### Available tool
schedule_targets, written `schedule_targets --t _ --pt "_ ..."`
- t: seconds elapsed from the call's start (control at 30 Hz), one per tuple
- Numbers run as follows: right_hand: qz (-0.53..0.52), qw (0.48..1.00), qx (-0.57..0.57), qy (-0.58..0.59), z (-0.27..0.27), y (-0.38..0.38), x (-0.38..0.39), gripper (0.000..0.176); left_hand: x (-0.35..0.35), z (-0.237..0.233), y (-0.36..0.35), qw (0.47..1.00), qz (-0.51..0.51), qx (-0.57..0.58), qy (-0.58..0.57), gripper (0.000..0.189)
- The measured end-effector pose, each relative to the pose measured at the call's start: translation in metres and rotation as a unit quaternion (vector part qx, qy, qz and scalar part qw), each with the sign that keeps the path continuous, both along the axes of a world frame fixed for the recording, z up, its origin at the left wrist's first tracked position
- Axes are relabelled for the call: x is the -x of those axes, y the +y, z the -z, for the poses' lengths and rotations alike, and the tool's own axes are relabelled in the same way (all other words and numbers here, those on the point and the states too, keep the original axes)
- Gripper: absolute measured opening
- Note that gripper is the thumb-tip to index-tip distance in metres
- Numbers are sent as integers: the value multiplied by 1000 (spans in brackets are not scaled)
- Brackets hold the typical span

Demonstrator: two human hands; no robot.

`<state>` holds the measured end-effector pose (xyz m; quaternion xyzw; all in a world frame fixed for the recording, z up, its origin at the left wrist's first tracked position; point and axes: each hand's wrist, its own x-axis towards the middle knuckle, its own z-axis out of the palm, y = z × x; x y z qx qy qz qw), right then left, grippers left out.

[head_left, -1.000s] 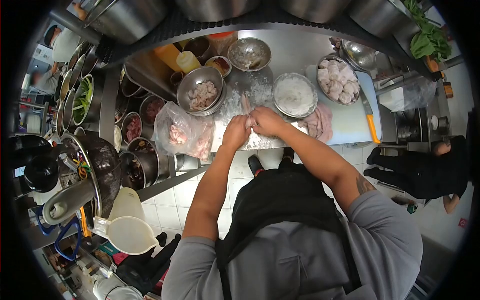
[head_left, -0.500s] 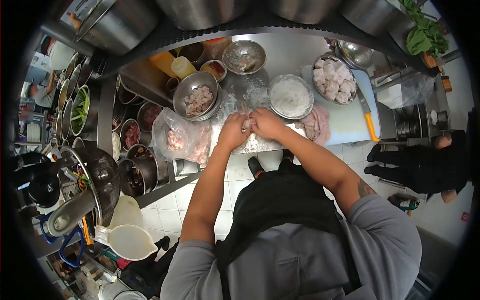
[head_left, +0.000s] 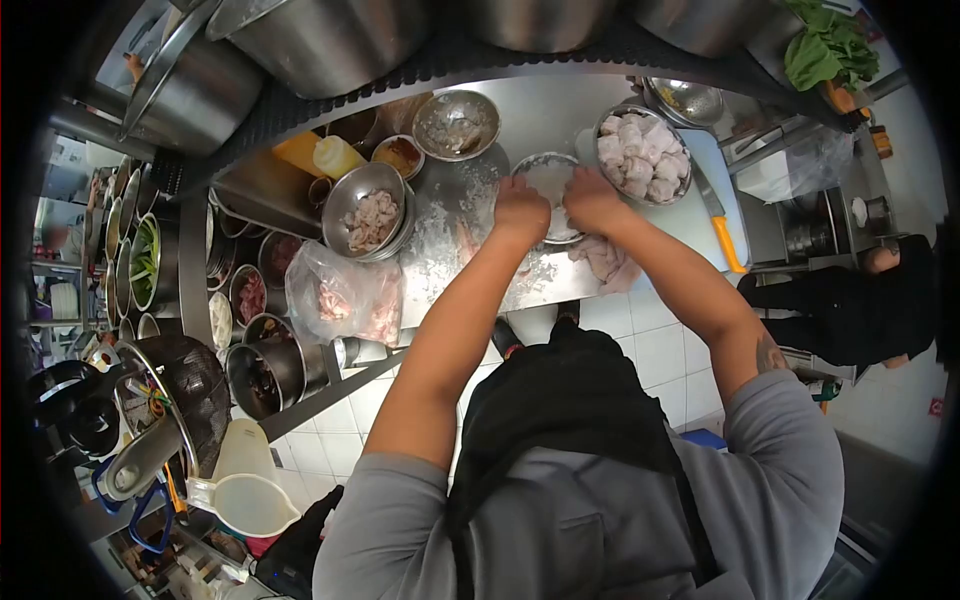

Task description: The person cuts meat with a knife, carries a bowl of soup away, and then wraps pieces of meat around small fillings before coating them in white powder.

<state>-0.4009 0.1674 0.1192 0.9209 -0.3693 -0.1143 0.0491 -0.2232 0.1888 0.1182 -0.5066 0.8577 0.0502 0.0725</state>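
My left hand [head_left: 522,210] is at the left side of a metal bowl of white flour-like powder [head_left: 548,180], fingers curled down toward it. My right hand [head_left: 594,202] is at the bowl's right side, also with curled fingers. The fingertips are mostly hidden, so what they hold cannot be made out. A small strip of raw meat [head_left: 465,243] lies on the powder-dusted counter [head_left: 430,275], left of my left hand. A crumpled pinkish cloth [head_left: 604,264] lies below my right hand. Beyond it, a bowl [head_left: 684,190] holds pale raw meat pieces.
A knife with a yellow handle [head_left: 727,243] lies on a white cutting board [head_left: 695,240]. At left are a bowl of meat strips [head_left: 350,185] and a plastic bag of meat [head_left: 325,285]. Large pots [head_left: 320,45] stand on the shelf above. Another person [head_left: 850,305] is at right.
Both hands have left the meat strip on the counter and moved right to the powder bowl, spreading apart. The view has shifted slightly, so the surroundings appear further left.
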Motion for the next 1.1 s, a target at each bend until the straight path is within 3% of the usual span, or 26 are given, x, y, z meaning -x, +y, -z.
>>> schedule_targets --t 0.07,0.17,0.23,0.33,0.43,0.53,0.57,0.63,0.67,0.73,0.83,0.93,1.03,1.1 --pt "-2 1000 4 -12 17 -6 0 16 16 22 -15 992 41 -5 -115 27" --pt "11 1000 8 -22 36 -13 -1 17 24 44 -21 994 51 9 -94 29" --pt "-8 1000 -25 -12 27 -15 -2 16 20 43 -23 998 48 -7 -39 25" --pt "106 978 -111 -139 17 -14 0 16 15 36 -23 993 -40 -32 111 22" --pt "221 892 -184 -350 12 -18 -10 20 -6 7 -12 940 -171 -48 292 22" --pt "279 802 -289 -442 -29 7 -46 25 -47 -4 20 843 -291 -80 445 23" --pt "254 785 -319 -466 -27 19 -63 25 -62 -4 32 803 -328 -93 489 23" --pt "202 746 -374 -513 -21 37 -95 25 -95 7 53 785 -355 -119 494 27" --pt "201 771 -355 -489 -18 44 -107 25 -107 14 59 775 -368 -131 496 29" --pt "199 817 -318 -438 -5 57 -128 24 -118 -2 71 817 -384 -115 413 27" --pt "219 825 -259 -451 25 65 -142 23 -130 20 78 854 -348 -111 370 31" --pt "93 869 -213 -437 37 68 -132 25 -134 31 85 855 -319 -148 381 42" --pt "40 856 -167 -488 45 72 -123 22 -133 24 107 870 -310 -35 382 46" --pt "14 892 -187 -410 49 71 -123 31 -128 34 115 906 -219 43 359 46"
